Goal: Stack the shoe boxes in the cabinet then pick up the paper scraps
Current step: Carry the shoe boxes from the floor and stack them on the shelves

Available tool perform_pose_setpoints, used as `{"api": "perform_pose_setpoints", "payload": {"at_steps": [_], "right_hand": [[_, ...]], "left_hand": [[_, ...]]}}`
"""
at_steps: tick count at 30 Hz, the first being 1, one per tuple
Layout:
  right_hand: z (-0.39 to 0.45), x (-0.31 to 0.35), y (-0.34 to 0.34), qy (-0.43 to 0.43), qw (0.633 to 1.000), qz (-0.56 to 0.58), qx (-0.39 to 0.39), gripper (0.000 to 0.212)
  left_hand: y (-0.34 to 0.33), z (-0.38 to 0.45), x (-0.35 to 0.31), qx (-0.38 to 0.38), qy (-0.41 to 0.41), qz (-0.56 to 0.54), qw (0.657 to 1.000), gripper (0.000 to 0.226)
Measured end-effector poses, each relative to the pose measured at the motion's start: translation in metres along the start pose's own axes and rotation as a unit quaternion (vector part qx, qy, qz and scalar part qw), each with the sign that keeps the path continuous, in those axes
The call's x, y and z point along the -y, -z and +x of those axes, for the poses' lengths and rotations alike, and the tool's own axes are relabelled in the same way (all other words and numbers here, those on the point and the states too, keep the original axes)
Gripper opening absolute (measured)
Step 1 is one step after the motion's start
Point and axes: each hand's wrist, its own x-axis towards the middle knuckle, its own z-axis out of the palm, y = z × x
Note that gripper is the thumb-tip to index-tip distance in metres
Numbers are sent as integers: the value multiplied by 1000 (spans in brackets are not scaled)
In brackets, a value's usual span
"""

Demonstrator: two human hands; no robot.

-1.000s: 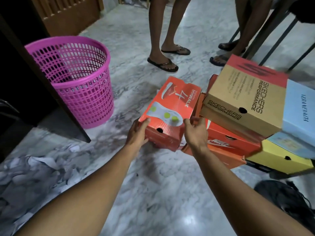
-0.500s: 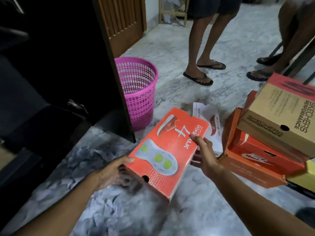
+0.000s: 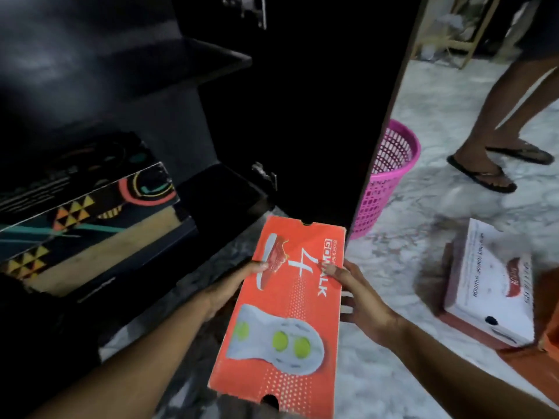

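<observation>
I carry an orange GoWalk 4 shoe box [image 3: 287, 309] lid-up in the air in front of the dark cabinet [image 3: 169, 116]. My left hand [image 3: 233, 285] grips its left long side, thumb on the lid. My right hand [image 3: 360, 300] grips the right long side, fingers on the lid edge. On the cabinet's lower shelf lies a black patterned shoe box [image 3: 90, 213] with orange triangles. A white shoe box [image 3: 490, 285] lies on the marble floor at the right, on top of an orange box [image 3: 544, 337]. No paper scraps can be made out here.
The cabinet's open door [image 3: 320, 110] stands on edge just beyond the box. Behind it sits a pink plastic basket [image 3: 387, 176]. A person's leg in a black sandal [image 3: 484, 173] is at the far right on the marble floor [image 3: 423, 231].
I have lifted the orange box off the floor pile and swung it left toward the cabinet. My view has turned left, so the shelf and the patterned box show now.
</observation>
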Motion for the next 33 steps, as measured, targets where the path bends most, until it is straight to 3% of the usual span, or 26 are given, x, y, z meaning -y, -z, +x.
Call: {"api": "perform_pose_setpoints", "payload": {"at_steps": [7, 11, 15, 18, 20, 22, 27, 30, 33], "right_hand": [[44, 17, -23, -58, 985, -74, 145, 62], [72, 22, -29, -53, 985, -82, 141, 67], [119, 35, -44, -9, 997, -46, 61, 49], [159, 38, -61, -8, 999, -40, 23, 35], [182, 40, -73, -9, 999, -36, 10, 37], [201, 46, -87, -3, 1000, -31, 1, 40], [248, 68, -122, 60, 998, 3, -2, 16], [270, 75, -143, 103, 994, -14, -20, 29], [294, 77, -156, 122, 991, -33, -45, 21]], "left_hand": [[49, 17, -7, -201, -58, -91, 974, 47], [64, 51, -11, -249, -89, -145, 953, 67], [89, 111, 13, -287, -56, -240, 926, 106], [85, 113, 21, -273, -23, -233, 933, 89], [70, 92, 13, -272, -19, -199, 941, 61], [67, 90, 17, -283, -12, -167, 944, 48], [77, 103, 16, -283, -29, -166, 944, 48], [85, 114, 1, -290, -51, -167, 941, 47], [94, 125, -5, -302, -50, -147, 940, 52]]}}
